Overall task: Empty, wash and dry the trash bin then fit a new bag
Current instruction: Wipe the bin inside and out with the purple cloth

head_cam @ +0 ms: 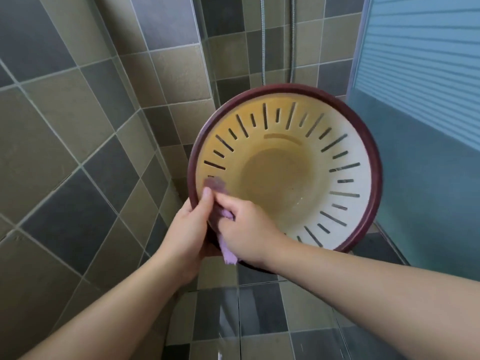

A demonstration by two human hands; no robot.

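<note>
The trash bin is round, cream inside with slots in its wall and a dark red rim, and it is tipped so its open mouth faces me. My left hand grips the rim at the lower left, thumb lying on the inside edge. My right hand holds a lilac cloth bunched against the same part of the rim; a corner of the cloth hangs below the hand and another bit shows above my left thumb.
Grey and tan tiled walls meet in a corner behind the bin. A frosted glass shower door stands at the right. A metal shower hose hangs at the back. The tiled floor lies below.
</note>
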